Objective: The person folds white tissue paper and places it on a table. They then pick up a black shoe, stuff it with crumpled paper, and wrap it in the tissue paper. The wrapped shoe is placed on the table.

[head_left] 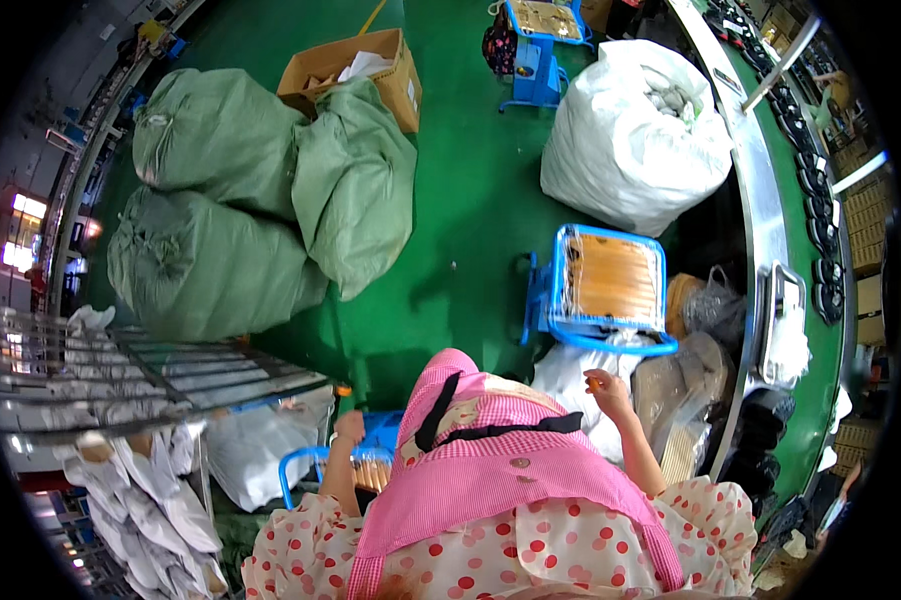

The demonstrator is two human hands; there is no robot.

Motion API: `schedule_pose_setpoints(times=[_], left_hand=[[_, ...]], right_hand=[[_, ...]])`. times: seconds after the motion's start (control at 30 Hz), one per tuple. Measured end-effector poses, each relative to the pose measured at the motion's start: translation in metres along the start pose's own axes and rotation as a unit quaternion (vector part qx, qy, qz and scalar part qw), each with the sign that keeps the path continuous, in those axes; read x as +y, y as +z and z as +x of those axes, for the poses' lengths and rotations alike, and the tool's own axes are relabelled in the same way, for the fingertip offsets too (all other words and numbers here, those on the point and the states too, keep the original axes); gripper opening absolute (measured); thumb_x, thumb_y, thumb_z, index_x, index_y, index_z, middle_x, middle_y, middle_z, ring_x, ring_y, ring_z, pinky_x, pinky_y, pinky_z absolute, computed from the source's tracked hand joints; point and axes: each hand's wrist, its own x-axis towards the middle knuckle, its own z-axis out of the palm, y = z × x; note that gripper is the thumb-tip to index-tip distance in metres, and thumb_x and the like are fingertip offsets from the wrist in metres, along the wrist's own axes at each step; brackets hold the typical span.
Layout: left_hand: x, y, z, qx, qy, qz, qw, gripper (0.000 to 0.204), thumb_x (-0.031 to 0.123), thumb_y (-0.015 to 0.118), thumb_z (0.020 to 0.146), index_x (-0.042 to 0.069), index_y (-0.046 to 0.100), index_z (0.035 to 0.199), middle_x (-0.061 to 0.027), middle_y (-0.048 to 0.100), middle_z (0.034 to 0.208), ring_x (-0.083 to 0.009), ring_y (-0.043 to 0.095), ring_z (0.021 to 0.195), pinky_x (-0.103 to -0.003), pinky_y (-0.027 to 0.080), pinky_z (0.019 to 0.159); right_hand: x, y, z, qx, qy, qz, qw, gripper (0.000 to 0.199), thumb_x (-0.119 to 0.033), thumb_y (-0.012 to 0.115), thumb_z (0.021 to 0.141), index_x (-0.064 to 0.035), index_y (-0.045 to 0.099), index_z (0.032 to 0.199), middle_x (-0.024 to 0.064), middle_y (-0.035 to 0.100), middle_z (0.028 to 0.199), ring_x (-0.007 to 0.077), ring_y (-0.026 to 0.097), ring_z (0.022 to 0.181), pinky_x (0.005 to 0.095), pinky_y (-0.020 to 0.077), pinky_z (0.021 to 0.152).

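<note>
My right hand (611, 393) is raised at my right side, its fingers pinched round a small orange thing (594, 384) too small to name. Just beyond it stands a blue-framed stool (613, 282) with a slatted wooden seat. White plastic bags (570, 377) lie under and beside that hand. My left hand (350, 427) is low at my left, fingers curled closed; whatever they hold is hidden. It is next to a blue seat (379, 428) and the end of a metal rack (260, 392).
Several stuffed green sacks (210, 265) and a cardboard box (400, 85) stand ahead to the left. A big white sack (630, 140) is ahead to the right, beside a long metal-edged bench (757, 230). Another blue stool (538, 65) stands farther off on the green floor (460, 200).
</note>
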Motion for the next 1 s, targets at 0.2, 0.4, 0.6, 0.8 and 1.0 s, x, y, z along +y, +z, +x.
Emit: schedule_pose_setpoints(times=[0.2, 0.4, 0.6, 0.8, 1.0], left_hand=[[-0.066, 0.007, 0.086, -0.079, 0.03, -0.243, 0.966, 0.012, 0.017, 0.06, 0.07, 0.007, 0.066, 0.073, -0.0162, 0.066, 0.079, -0.0243, 0.065, 0.062, -0.039, 0.05, 0.052], [-0.031, -0.286, 0.22, 0.066, -0.019, -0.031, 0.997, 0.024, 0.025, 0.049, 0.081, 0.007, 0.065, 0.085, -0.0197, 0.064, 0.086, -0.034, 0.062, 0.074, -0.042, 0.049, 0.065], [0.075, -0.517, 0.291, 0.332, 0.058, -0.328, 0.883, 0.024, 0.024, 0.051, 0.086, 0.011, 0.064, 0.101, -0.0154, 0.064, 0.091, -0.032, 0.062, 0.083, -0.038, 0.049, 0.072], [0.231, -0.594, 0.367, 0.165, 0.197, -0.312, 0.915, 0.025, 0.018, 0.052, 0.086, 0.009, 0.063, 0.107, -0.0096, 0.066, 0.082, -0.0196, 0.063, 0.073, -0.03, 0.05, 0.066], [0.406, -0.67, 0.425, 0.084, 0.313, -0.145, 0.935, 0.03, 0.022, 0.053, 0.087, 0.009, 0.06, 0.114, -0.0075, 0.067, 0.081, -0.0152, 0.064, 0.072, -0.027, 0.05, 0.067]], right_hand=[[-0.095, 0.011, 0.148, 0.045, -0.119, -0.079, 0.989, 0.02, -0.013, 0.056, 0.082, -0.0073, 0.064, 0.1, 0.0195, 0.065, 0.088, 0.0352, 0.063, 0.082, 0.0389, 0.0496, 0.071], [-0.135, 0.034, 0.234, 0.086, -0.032, -0.066, 0.994, 0.018, -0.012, 0.057, 0.082, -0.0036, 0.066, 0.096, 0.0169, 0.067, 0.085, 0.032, 0.065, 0.077, 0.0374, 0.0515, 0.069], [-0.136, 0.025, 0.276, 0.094, 0.055, -0.016, 0.994, 0.02, -0.014, 0.055, 0.083, -0.0046, 0.065, 0.097, 0.0153, 0.067, 0.081, 0.025, 0.067, 0.07, 0.0344, 0.0514, 0.065], [-0.144, -0.018, 0.338, 0.082, 0.154, -0.013, 0.985, 0.021, -0.018, 0.054, 0.085, -0.0087, 0.065, 0.099, 0.0152, 0.067, 0.078, 0.026, 0.067, 0.071, 0.0353, 0.051, 0.065], [-0.137, -0.091, 0.434, 0.143, 0.156, 0.046, 0.976, 0.022, -0.013, 0.056, 0.082, -0.0061, 0.064, 0.101, 0.0165, 0.065, 0.091, 0.0311, 0.063, 0.085, 0.0364, 0.0498, 0.074]])
